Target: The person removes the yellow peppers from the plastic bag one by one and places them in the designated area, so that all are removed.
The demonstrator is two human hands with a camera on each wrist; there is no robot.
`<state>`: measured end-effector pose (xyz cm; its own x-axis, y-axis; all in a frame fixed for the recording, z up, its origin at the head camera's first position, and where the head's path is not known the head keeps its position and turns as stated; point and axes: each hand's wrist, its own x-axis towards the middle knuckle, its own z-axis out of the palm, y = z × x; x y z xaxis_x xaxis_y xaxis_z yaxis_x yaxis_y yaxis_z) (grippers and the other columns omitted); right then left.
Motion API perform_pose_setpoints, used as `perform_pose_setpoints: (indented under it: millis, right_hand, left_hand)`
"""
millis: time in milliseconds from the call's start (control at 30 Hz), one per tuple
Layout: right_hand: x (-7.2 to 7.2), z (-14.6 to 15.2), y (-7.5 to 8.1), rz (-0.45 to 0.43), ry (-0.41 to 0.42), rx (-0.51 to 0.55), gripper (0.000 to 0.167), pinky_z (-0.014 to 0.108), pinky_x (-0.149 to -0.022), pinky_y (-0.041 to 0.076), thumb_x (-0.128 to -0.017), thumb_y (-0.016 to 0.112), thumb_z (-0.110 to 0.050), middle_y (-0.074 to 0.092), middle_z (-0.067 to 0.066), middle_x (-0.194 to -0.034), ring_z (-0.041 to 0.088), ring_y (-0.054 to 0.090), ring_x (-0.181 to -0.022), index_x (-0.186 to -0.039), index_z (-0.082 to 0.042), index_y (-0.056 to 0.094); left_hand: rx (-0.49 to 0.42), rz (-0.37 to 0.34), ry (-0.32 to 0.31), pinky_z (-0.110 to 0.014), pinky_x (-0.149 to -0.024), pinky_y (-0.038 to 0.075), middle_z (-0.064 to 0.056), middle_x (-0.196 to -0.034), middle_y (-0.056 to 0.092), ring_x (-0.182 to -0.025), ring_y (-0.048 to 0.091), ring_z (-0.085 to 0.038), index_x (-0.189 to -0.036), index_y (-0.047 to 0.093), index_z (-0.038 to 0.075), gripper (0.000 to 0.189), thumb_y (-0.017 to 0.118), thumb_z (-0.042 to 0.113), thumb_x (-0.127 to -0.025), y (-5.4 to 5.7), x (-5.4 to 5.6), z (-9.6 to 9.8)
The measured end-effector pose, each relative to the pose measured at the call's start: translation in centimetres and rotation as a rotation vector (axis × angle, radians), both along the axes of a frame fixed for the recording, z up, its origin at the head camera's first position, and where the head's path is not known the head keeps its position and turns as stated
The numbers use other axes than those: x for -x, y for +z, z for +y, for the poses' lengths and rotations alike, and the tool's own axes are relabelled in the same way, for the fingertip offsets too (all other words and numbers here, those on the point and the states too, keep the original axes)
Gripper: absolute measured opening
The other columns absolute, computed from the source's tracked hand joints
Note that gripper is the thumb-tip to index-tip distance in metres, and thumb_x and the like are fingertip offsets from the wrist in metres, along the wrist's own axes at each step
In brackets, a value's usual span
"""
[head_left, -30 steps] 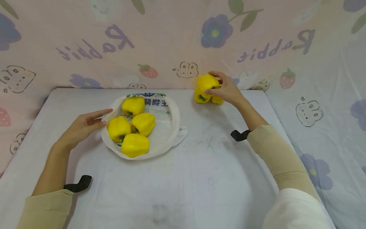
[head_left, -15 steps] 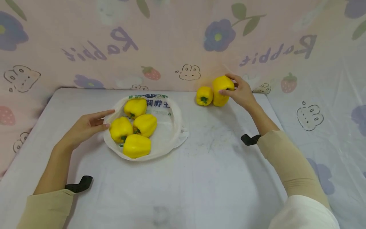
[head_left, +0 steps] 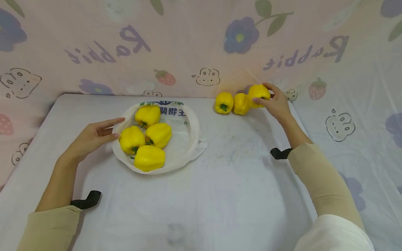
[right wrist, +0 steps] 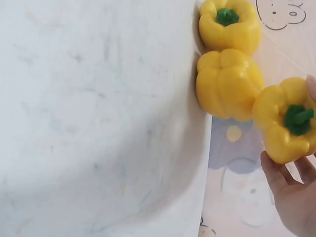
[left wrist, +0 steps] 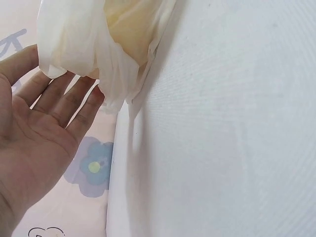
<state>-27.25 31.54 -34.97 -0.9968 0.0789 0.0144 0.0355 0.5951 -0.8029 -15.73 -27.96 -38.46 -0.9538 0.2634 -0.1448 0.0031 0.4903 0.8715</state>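
Note:
My right hand (head_left: 278, 104) grips a yellow bell pepper (head_left: 259, 95) at the back right of the table. In the right wrist view that pepper (right wrist: 291, 121) shows its green stem, with fingers around its lower side. It is right beside a second pepper (head_left: 241, 104), and a third pepper (head_left: 224, 103) sits just left of that one. At left, my left hand (head_left: 91, 139) touches the side of an opened white plastic bag (head_left: 180, 139) with fingers fairly straight. The left wrist view shows those fingertips against the outside of the bag (left wrist: 79, 34). Several yellow peppers (head_left: 149, 158) lie inside it.
A white-covered table (head_left: 201, 209) spans the lower view. Behind it hangs a pink patterned cloth (head_left: 176, 42) with flowers, rabbits and strawberries. Black wrist mounts (head_left: 88, 199) stick out near both sleeves.
My right hand has moved right with its pepper, from above the others to the right end of the row. My left hand stays at the bag.

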Motion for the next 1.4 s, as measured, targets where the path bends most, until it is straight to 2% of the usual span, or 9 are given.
perform_pose_setpoints:
  millis: [433, 633, 867, 1133, 1400]
  right_hand:
    - [0.3, 1.6, -1.8, -0.018, -0.014, -0.044, 0.084, 0.04, -0.106, 0.044, -0.087, 0.076, -0.04, 0.034, 0.004, -0.158, 0.029, 0.045, -0.127, -0.155, -0.017, 0.034]
    - [0.8, 1.9, -2.5, -0.052, -0.018, -0.05, 0.089, 0.042, -0.11, 0.039, -0.085, 0.078, -0.041, 0.032, 0.009, -0.158, 0.031, 0.041, -0.133, -0.155, -0.012, 0.03]
    - [0.9, 2.6, -3.3, -0.084, -0.011, -0.02, 0.087, 0.043, -0.109, 0.04, -0.088, 0.076, -0.039, 0.029, 0.008, -0.16, 0.033, 0.04, -0.131, -0.157, -0.017, 0.028]
    - [1.1, 3.1, -4.3, -0.108, -0.017, -0.002, 0.088, 0.044, -0.115, 0.032, -0.087, 0.078, -0.038, 0.027, 0.006, -0.161, 0.032, 0.035, -0.139, -0.157, -0.02, 0.028]
    - [1.6, 3.4, -5.1, -0.115, 0.042, 0.024, 0.088, 0.043, -0.119, 0.022, -0.087, 0.077, -0.039, 0.023, 0.004, -0.164, 0.029, 0.026, -0.146, -0.159, -0.023, 0.026]
  left_hand:
    - [-0.004, 0.018, -0.012, -0.006, -0.089, 0.042, -0.009, -0.155, 0.041, -0.114, 0.051, 0.006, -0.15, 0.046, 0.016, 0.057, 0.066, 0.025, -0.097, 0.0, 0.1, 0.0]
    - [-0.007, 0.042, -0.017, -0.006, -0.087, 0.041, -0.016, -0.155, 0.04, -0.11, 0.053, 0.003, -0.15, 0.045, 0.012, 0.057, 0.065, 0.022, -0.098, -0.3, 0.1, -0.3]
    - [-0.007, 0.046, -0.01, -0.007, -0.087, 0.043, -0.019, -0.154, 0.039, -0.108, 0.055, 0.002, -0.15, 0.045, 0.01, 0.056, 0.065, 0.021, -0.098, -0.3, 0.0, -0.2]
    - [0.002, 0.04, -0.009, -0.007, -0.086, 0.042, -0.019, -0.155, 0.037, -0.108, 0.055, -0.001, -0.15, 0.045, 0.012, 0.057, 0.065, 0.023, -0.098, -0.1, 0.0, -0.2]
    - [-0.001, 0.036, 0.001, -0.009, -0.086, 0.044, -0.019, -0.154, 0.04, -0.104, 0.056, -0.003, -0.149, 0.046, 0.012, 0.056, 0.065, 0.024, -0.098, -0.3, 0.0, 0.0]
